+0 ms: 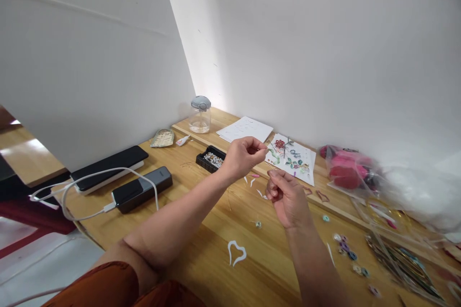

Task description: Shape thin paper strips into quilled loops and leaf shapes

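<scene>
My left hand point(243, 156) is raised over the table, thumb and forefinger pinched together. A little lower and to the right, my right hand point(287, 197) also has its fingertips pressed together. Whatever each pinch holds is too fine to make out. Below them on the wood lies a white heart-shaped outline point(242, 251), open at its lower point. A small pale bobbin point(258, 224) with loose thread sits between it and my hands. Just behind my hands, a white sheet point(308, 159) carries colourful flower and leaf pieces. Small white slivers point(252, 183) lie near my fingers.
A black box point(205, 162) of silvery beads, a lidded jar point(200, 117) and a paper stack point(248, 128) stand behind. At left are a phone point(111, 168) and a cabled power bank point(144, 189). Several thread bobbins point(345, 245) and plastic bags point(406, 192) occupy the right.
</scene>
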`<state>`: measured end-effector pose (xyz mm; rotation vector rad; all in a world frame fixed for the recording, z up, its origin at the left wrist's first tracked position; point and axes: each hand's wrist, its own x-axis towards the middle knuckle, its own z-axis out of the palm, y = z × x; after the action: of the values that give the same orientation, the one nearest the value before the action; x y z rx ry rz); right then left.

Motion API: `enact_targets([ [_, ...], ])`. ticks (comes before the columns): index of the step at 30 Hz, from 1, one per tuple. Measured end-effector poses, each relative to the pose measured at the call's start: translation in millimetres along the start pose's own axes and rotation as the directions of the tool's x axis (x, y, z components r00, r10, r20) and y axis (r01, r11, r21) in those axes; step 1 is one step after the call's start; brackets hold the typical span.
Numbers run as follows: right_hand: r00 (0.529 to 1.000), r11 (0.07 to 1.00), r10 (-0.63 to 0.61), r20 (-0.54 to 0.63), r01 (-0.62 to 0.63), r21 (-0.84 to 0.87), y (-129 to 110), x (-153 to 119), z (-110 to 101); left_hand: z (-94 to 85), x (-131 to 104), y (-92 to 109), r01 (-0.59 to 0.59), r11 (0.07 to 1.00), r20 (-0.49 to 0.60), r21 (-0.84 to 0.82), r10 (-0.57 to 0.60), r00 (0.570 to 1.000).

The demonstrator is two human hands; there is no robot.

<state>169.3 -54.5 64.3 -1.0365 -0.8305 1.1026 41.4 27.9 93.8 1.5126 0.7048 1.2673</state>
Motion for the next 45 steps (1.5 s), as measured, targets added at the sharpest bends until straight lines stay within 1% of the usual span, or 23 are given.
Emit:
enact_targets([
  [2, 0.993, 0.987, -0.114, -0.029, 0.109, -0.12, -2, -4, 2, -1.2, 0, 1, -0.034, 0.996, -0.005, 0.085, 0.035, 0.999],
  [3, 0.98, 0.96, -0.196, -0.045, 0.182, -0.213, -4, -7, 2, -2.1, 0, 1, -0.044, 0.991, 0.014, 0.124, 0.043, 0.999],
  [4, 0.956, 0.912, -0.287, -0.053, 0.256, -0.32, -7, -10, 2, -3.3, -1, 2, -0.047, 0.986, 0.05, 0.158, 0.04, 0.998],
  [6, 0.883, 0.76, -0.468, -0.038, 0.381, -0.526, -14, -14, 1, -6.0, -2, 5, -0.035, 0.98, 0.149, 0.197, 0.005, 0.989],
  [8, 0.795, 0.597, -0.607, 0.001, 0.457, -0.66, -21, -17, -2, -8.2, -3, 7, -0.014, 0.977, 0.266, 0.214, -0.044, 0.963],
  [9, 0.76, 0.539, -0.65, 0.018, 0.477, -0.695, -24, -17, -4, -8.9, -3, 9, -0.006, 0.975, 0.322, 0.222, -0.067, 0.944],
  [10, 0.737, 0.502, -0.675, 0.029, 0.488, -0.714, -26, -16, -6, -9.3, -4, 10, 0.002, 0.974, 0.37, 0.228, -0.088, 0.925],
  [11, 0.726, 0.488, -0.687, 0.032, 0.494, -0.72, -28, -15, -8, -9.5, -4, 11, 0.011, 0.973, 0.41, 0.229, -0.106, 0.906],
  [12, 0.725, 0.491, -0.688, 0.029, 0.494, -0.717, -29, -13, -9, -9.5, -5, 12, 0.02, 0.974, 0.445, 0.224, -0.121, 0.887],
  [15, 0.748, 0.547, -0.664, -0.001, 0.485, -0.683, -28, -9, -13, -9.0, -5, 12, 0.061, 0.983, 0.511, 0.172, -0.142, 0.848],
  [19, 0.803, 0.648, -0.595, -0.039, 0.45, -0.615, -25, -6, -15, -8.5, -5, 9, 0.127, 0.986, 0.55, 0.107, -0.165, 0.819],
  [23, 0.849, 0.755, -0.522, -0.087, 0.412, -0.509, -21, -1, -17, -8.1, -6, 10, 0.185, 0.982, 0.571, 0.046, -0.178, 0.802],
  [25, 0.892, 0.844, -0.436, -0.123, 0.358, -0.401, -18, 3, -18, -7.9, -6, 13, 0.209, 0.978, 0.562, 0.022, -0.185, 0.806],
  [28, 0.972, 0.972, -0.197, -0.126, 0.177, -0.155, -13, 8, -17, -7.4, -7, 17, 0.22, 0.975, 0.525, -0.031, -0.171, 0.833],
  [30, 0.996, 0.999, -0.048, -0.074, 0.049, 0.019, -9, 9, -15, -6.6, -6, 17, 0.213, 0.975, 0.47, -0.067, -0.158, 0.869],
  [33, 0.993, 0.968, 0.11, 0.043, -0.117, 0.223, -4, 7, -8, -4.0, -5, 13, 0.173, 0.982, 0.32, -0.08, -0.139, 0.937],
  [36, 0.976, 0.913, 0.199, 0.09, -0.218, 0.344, -2, 3, -1, 0.1, -5, 7, 0.095, 0.993, 0.19, -0.074, -0.08, 0.979],
  [39, 0.973, 0.889, 0.214, 0.086, -0.231, 0.395, -1, -1, 7, 3.9, -5, 3, 0.012, 0.999, 0.085, -0.031, -0.01, 0.996],
  [41, 0.981, 0.918, 0.18, 0.073, -0.194, 0.346, -1, -4, 11, 4.8, -6, 2, -0.053, 0.997, 0.031, 0.061, 0.051, 0.998],
  [42, 0.989, 0.947, 0.135, 0.055, -0.145, 0.286, 0, -5, 12, 4.6, -7, 3, -0.089, 0.988, 0.021, 0.124, 0.087, 0.996],
  [43, 0.997, 0.978, 0.065, 0.027, -0.069, 0.197, 0, -7, 12, 3.9, -7, 5, -0.125, 0.973, 0.029, 0.192, 0.121, 0.992],
  [44, 0.999, 0.997, -0.031, -0.006, 0.032, 0.077, -1, -8, 11, 3.0, -8, 7, -0.157, 0.953, 0.058, 0.26, 0.147, 0.987],
  [45, 0.988, 0.987, -0.148, -0.035, 0.145, -0.07, -3, -10, 10, 1.8, -9, 9, -0.181, 0.93, 0.101, 0.32, 0.156, 0.983],
])
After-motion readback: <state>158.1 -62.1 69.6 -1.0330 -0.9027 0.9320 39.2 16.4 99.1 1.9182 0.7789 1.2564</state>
